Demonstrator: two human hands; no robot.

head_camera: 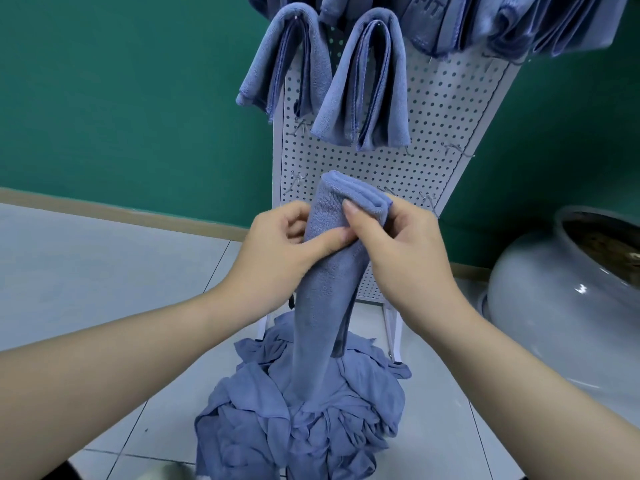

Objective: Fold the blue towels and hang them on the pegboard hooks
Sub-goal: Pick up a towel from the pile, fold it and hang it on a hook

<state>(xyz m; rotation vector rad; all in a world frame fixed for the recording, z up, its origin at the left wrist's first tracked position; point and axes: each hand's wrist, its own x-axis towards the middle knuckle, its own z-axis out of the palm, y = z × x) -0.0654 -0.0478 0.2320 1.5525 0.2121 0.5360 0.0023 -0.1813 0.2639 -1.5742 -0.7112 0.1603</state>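
- Holding up a folded blue towel (332,244) in front of the white pegboard (426,133), both hands are working together.
- Standing almost straight up and down, the towel is showing its folded top edge just above the hands, and its loose end is hanging down to the pile of blue towels (304,410) on the floor (86,278).
- Gripping the towel from the left side, the left hand (277,251) is pressing its thumb across the front while its fingers (294,216) are curling round the edge.
- Pinching the folded top from the right side, the right hand (398,247) is sitting a little higher and nearer the board, with its thumb on the front of the fold.
- Poking out of the board just behind and beside the towel's top are some bare wire hooks (299,180), one to the left and a few to the right.
- Waiting up and away from the hands, those hooks are, I think, where the fold needs to go next, so the towel needs lifting forward and dropping over one.
- Hanging on higher hooks are two folded towels (367,84) already done, with more blue cloth above them.
- Sitting on the floor to the right is a big grey pot (554,289).
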